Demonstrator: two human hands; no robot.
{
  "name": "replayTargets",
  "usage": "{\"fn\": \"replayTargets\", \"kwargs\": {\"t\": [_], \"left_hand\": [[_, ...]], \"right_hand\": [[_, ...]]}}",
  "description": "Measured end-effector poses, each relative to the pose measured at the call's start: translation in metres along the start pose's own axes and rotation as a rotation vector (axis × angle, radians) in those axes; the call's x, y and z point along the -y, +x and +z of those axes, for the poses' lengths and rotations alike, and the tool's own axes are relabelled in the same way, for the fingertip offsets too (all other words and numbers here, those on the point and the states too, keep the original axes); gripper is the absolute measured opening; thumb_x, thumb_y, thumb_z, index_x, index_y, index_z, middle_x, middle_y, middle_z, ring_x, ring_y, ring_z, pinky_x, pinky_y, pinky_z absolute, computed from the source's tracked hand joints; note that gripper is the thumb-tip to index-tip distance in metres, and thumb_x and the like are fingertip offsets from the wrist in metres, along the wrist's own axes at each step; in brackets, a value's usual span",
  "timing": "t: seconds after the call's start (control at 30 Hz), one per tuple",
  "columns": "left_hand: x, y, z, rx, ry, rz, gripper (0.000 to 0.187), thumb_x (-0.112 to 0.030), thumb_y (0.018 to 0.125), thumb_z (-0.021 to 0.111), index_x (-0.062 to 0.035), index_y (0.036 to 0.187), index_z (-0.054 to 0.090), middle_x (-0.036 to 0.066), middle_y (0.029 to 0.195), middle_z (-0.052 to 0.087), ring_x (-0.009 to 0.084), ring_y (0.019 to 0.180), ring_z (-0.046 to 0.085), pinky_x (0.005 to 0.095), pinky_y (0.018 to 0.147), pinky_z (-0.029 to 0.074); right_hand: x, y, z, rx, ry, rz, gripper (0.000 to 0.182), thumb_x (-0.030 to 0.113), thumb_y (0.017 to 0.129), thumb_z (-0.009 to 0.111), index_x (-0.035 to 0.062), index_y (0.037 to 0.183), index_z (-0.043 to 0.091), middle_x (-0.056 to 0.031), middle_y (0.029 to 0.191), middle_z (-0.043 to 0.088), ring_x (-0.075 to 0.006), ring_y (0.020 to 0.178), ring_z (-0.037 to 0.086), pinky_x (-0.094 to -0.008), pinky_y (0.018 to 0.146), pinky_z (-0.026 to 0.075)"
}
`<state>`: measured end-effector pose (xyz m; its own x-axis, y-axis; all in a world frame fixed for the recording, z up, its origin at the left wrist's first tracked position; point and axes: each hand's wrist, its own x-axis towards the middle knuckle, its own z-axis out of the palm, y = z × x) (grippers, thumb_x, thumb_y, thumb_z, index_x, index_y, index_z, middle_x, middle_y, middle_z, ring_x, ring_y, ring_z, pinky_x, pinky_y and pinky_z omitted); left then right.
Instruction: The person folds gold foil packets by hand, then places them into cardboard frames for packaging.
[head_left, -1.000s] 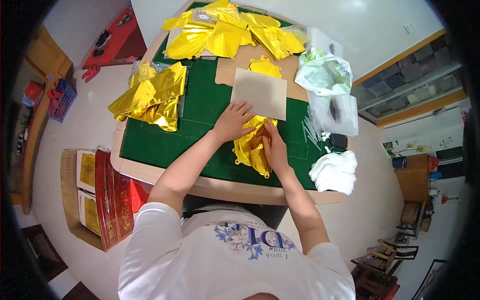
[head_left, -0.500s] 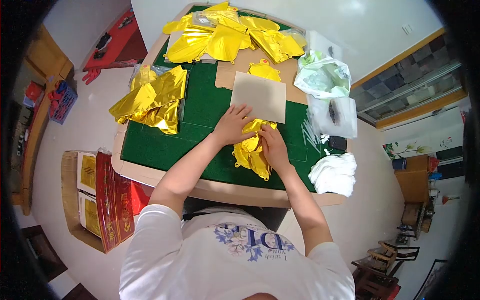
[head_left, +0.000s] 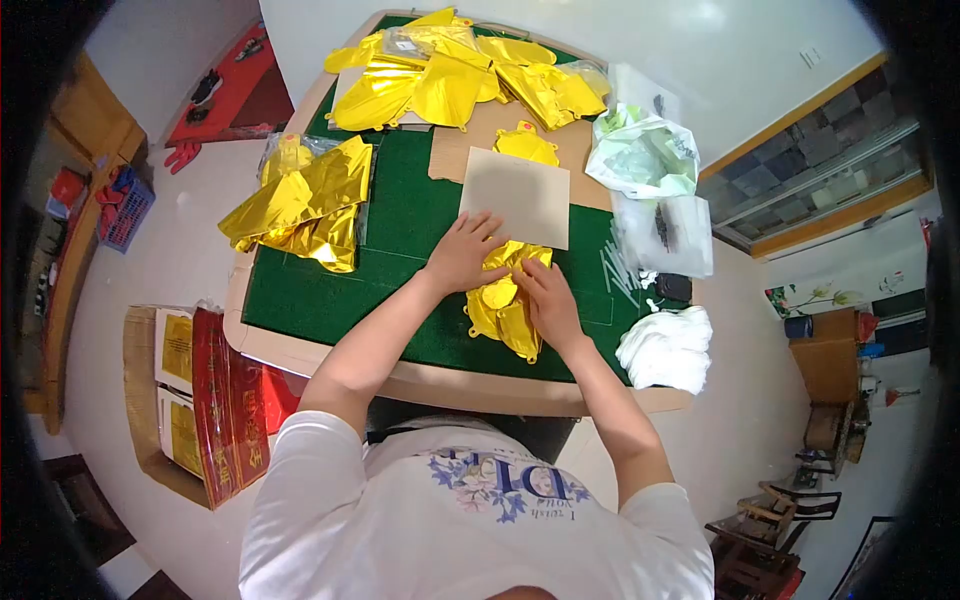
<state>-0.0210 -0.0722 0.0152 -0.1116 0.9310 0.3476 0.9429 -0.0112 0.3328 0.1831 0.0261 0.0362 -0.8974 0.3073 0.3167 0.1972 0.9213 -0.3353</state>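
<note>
My left hand lies with its fingers spread, fingertips on the lower left edge of a grey-beige card and thumb on gold foil. Below the card, a gold foil piece with small tabs rests on the green tabletop. My right hand touches the right side of this foil with its fingers apart. Another part of gold foil shows above the card, over brown cardboard.
Gold foil piles lie at the table's back and left. On the right are a plastic bag, clear packets, thin pale strips, a black object and a white bundle. An open carton stands on the floor.
My right hand's fingers have spread and shifted slightly down and right on the foil. My left hand stays nearly in place.
</note>
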Motion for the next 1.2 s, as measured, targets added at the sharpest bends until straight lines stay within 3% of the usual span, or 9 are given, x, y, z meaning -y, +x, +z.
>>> {"fn": "replayTargets", "kwargs": {"t": [0.37,0.43,0.47,0.53,0.67,0.77,0.97,1.03,1.2], "left_hand": [[0.000,-0.001,0.002,-0.004,0.028,0.012,0.059,-0.050,0.084,0.060,-0.0108,0.128,0.056,0.012,0.141,0.044,0.0321,0.136,0.035,0.0490,0.113,0.025],[0.001,0.000,0.002,0.002,0.028,0.010,0.059,-0.050,0.085,0.059,-0.0114,0.129,0.055,0.013,0.142,0.044,0.0321,0.136,0.035,0.0490,0.113,0.025],[0.000,0.000,0.002,0.002,0.029,0.013,0.059,-0.050,0.085,0.059,-0.0114,0.129,0.055,0.013,0.142,0.044,0.0321,0.136,0.035,0.0490,0.113,0.025],[0.000,0.000,0.002,0.014,0.028,-0.001,0.059,-0.051,0.085,0.059,-0.0118,0.130,0.055,0.013,0.142,0.044,0.0321,0.136,0.034,0.0495,0.113,0.025],[-0.001,0.000,0.000,0.004,0.019,0.005,0.060,-0.051,0.085,0.059,-0.0120,0.130,0.054,0.013,0.142,0.043,0.0320,0.136,0.034,0.0500,0.113,0.025],[-0.003,0.000,0.000,-0.013,-0.003,-0.011,0.059,-0.051,0.085,0.059,-0.0119,0.130,0.055,0.014,0.142,0.044,0.0320,0.136,0.034,0.0505,0.113,0.025],[-0.004,0.000,-0.003,-0.007,-0.007,-0.025,0.058,-0.049,0.084,0.062,-0.0121,0.128,0.056,0.013,0.141,0.045,0.0324,0.136,0.035,0.0496,0.113,0.025],[-0.003,0.000,-0.002,-0.020,0.004,-0.016,0.058,-0.049,0.084,0.062,-0.0121,0.128,0.056,0.013,0.141,0.045,0.0321,0.136,0.035,0.0497,0.113,0.026],[-0.003,0.000,-0.001,-0.028,-0.011,-0.014,0.057,-0.049,0.084,0.062,-0.0117,0.127,0.057,0.013,0.140,0.046,0.0320,0.136,0.036,0.0498,0.113,0.026]], "right_hand": [[0.024,-0.042,-0.021,0.132,0.037,-0.180,0.040,0.004,0.082,0.060,0.0125,0.121,0.059,-0.0143,0.128,0.055,-0.0343,0.120,0.051,-0.0468,0.103,0.040],[0.024,-0.044,-0.022,-0.104,0.127,0.127,0.034,-0.002,0.086,0.055,0.0074,0.118,0.060,-0.0153,0.112,0.061,-0.0328,0.105,0.059,-0.0414,0.094,0.047],[0.021,-0.041,-0.022,-0.107,0.126,0.128,0.034,-0.002,0.086,0.055,0.0074,0.118,0.060,-0.0153,0.112,0.061,-0.0328,0.105,0.059,-0.0414,0.094,0.047],[0.011,-0.033,-0.021,-0.119,0.328,0.499,0.037,-0.003,0.088,0.050,0.0060,0.124,0.054,-0.0134,0.095,0.063,-0.0246,0.087,0.063,-0.0356,0.082,0.051],[-0.010,-0.024,-0.013,0.033,0.553,0.699,0.046,-0.002,0.089,0.049,0.0081,0.134,0.044,-0.0072,0.085,0.063,-0.0118,0.077,0.061,-0.0284,0.070,0.050],[-0.011,-0.018,-0.020,0.117,0.781,0.751,0.048,-0.003,0.089,0.048,0.0093,0.135,0.044,-0.0050,0.085,0.061,-0.0121,0.075,0.059,-0.0270,0.068,0.049],[-0.008,-0.004,-0.022,0.044,0.594,0.437,0.051,-0.005,0.086,0.051,0.0128,0.134,0.046,-0.0088,0.088,0.058,-0.0209,0.077,0.058,-0.0339,0.070,0.049],[-0.013,0.002,-0.017,-0.066,0.104,0.076,0.050,-0.004,0.083,0.056,0.0124,0.130,0.050,-0.0092,0.091,0.055,-0.0258,0.083,0.057,-0.0379,0.071,0.049],[-0.020,0.016,-0.010,-0.120,-0.165,-0.043,0.041,0.005,0.081,0.057,0.0114,0.121,0.059,-0.0083,0.110,0.059,-0.0275,0.104,0.055,-0.0453,0.094,0.041]]}}
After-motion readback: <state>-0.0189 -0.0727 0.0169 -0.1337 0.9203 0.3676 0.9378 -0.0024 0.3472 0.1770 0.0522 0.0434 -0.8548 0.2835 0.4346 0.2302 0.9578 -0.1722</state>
